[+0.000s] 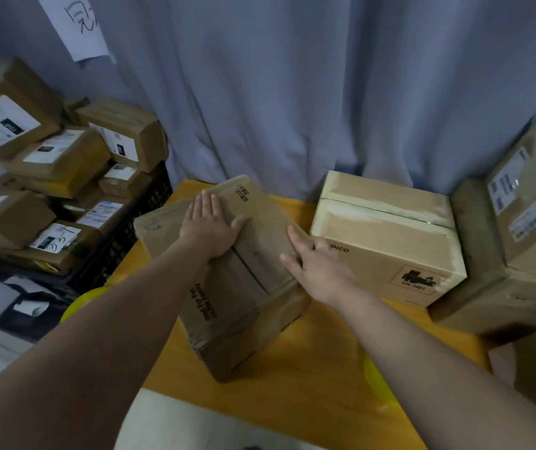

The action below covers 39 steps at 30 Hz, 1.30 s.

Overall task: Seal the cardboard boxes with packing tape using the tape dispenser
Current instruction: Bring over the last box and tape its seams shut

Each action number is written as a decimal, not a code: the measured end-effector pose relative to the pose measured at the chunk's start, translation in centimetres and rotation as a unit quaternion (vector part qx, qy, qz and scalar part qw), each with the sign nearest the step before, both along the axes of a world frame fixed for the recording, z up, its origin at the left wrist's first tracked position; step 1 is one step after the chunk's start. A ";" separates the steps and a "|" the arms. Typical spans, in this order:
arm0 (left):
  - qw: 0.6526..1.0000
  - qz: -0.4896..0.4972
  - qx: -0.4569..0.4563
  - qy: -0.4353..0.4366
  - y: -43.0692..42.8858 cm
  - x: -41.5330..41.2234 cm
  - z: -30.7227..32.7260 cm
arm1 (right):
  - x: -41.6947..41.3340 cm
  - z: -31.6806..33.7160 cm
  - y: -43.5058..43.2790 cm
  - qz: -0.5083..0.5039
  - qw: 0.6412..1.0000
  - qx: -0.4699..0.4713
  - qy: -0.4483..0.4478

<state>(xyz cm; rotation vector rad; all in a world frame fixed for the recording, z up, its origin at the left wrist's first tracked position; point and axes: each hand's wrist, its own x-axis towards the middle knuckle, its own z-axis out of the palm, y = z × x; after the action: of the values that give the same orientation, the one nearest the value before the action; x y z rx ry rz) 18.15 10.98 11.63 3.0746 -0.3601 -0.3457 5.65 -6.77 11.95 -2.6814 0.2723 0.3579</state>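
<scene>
A worn brown cardboard box (244,287) with black print stands at an angle on the yellow table (309,368). My left hand (210,227) lies flat on its top flaps, fingers straight. My right hand (317,267) rests with straight fingers against the box's right top edge. Just to the right stands a lighter box marked PICO (387,235), its top seam showing as a dark line. No tape dispenser is in view.
A black crate (130,235) at the left holds several labelled parcels (62,151). Larger boxes (520,228) are stacked at the right table edge. A grey curtain (292,92) hangs behind. Yellow round objects (81,302) show beside both forearms.
</scene>
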 end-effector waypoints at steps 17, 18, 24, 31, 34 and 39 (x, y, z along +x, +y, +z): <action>0.982 -0.163 0.077 0.050 -3.0 -10.7 2.5 | -0.5 -0.3 -2.3 0.038 0.986 0.057 -0.149; 0.982 -0.174 0.071 0.032 -3.1 -10.1 2.4 | -0.8 -0.3 -2.6 0.040 0.986 0.055 -0.150; 0.970 -0.230 0.057 -0.050 -2.7 -7.4 1.0 | -2.4 -0.7 -4.3 0.054 0.987 0.112 -0.105; 0.975 -0.196 0.022 -0.102 -3.6 -8.3 -0.4 | -5.9 -7.0 -10.0 -0.187 0.981 0.058 -0.019; 0.973 -0.182 -0.009 -0.139 -3.9 -9.5 -1.9 | -9.2 -10.3 -12.8 -0.261 0.946 0.000 0.194; 0.962 -0.188 -0.065 -0.188 -4.6 -10.9 -3.7 | -12.1 -14.1 -13.6 -0.254 0.942 -0.092 0.199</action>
<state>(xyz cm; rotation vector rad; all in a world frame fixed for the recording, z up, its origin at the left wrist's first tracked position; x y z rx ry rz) 7.24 6.35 7.94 2.9123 -0.9436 0.2586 -6.41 -20.36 -2.11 -2.5585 1.1415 0.7326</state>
